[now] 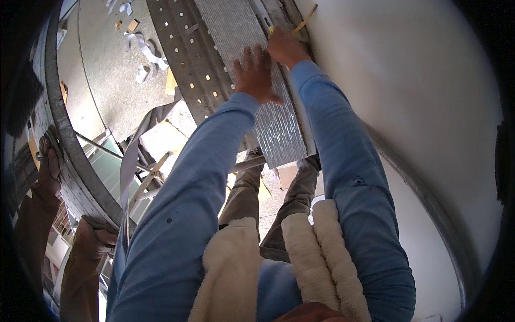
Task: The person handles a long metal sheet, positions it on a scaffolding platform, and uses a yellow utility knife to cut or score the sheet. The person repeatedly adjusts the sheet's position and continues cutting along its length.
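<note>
My left hand [255, 75] lies with fingers spread on a silver, ribbed foil-faced strip [279, 129]. The strip runs lengthwise along a perforated metal plank [185, 48]. Just right of it, at the strip's far right edge, my right hand [287, 48] is closed around a small tool with a yellow part [271, 30]. Most of that tool is hidden by the fingers, so its kind is unclear. A thin tan strip [306, 19] sticks out beyond the right hand.
A smooth white wall [418, 96] with a curved grey pipe [424, 198] stands on the right. Left, a curved rail [80, 139] has another person's brown-clothed limbs [80, 273] beside it. A grey strap [129, 161] hangs nearby. White scraps [147, 53] litter the concrete floor [102, 48] below.
</note>
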A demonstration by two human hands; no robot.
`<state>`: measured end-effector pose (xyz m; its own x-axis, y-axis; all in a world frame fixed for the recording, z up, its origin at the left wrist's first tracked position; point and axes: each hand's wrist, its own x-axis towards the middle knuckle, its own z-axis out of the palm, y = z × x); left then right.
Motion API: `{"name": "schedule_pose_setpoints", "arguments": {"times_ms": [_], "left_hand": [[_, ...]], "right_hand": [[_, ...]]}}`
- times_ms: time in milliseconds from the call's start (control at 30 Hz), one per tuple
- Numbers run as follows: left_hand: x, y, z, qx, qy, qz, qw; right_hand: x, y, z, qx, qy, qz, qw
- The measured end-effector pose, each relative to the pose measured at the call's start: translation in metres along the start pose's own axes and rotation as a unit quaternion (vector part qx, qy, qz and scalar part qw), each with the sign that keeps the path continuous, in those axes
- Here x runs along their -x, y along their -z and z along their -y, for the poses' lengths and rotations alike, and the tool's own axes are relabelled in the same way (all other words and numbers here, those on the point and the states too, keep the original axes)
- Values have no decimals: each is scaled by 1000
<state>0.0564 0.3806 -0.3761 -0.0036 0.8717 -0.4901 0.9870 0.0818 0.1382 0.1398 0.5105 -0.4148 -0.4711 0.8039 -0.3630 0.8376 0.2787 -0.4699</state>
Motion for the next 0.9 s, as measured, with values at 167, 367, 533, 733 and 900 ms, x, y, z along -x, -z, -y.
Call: {"name": "schedule_pose_setpoints", "arguments": {"times_ms": [167, 367, 533, 733, 900], "left_hand": [[0, 10, -4, -4, 12, 24, 1000], [0, 13, -5, -4, 11, 46, 999], [0, 7, -5, -8, 18, 34, 999], [-3, 0, -5, -12, 14, 32, 999], [-4, 1, -7, -41, 10, 36, 998]], "right_hand": [[-30, 0, 9, -2, 15, -2, 1000], [-31, 5, 15, 8, 21, 20, 1000], [-25, 7, 23, -5, 15, 45, 999], [-19, 1, 16, -68, -25, 88, 993], [-8, -1, 14, -100, -50, 73, 991]]}}
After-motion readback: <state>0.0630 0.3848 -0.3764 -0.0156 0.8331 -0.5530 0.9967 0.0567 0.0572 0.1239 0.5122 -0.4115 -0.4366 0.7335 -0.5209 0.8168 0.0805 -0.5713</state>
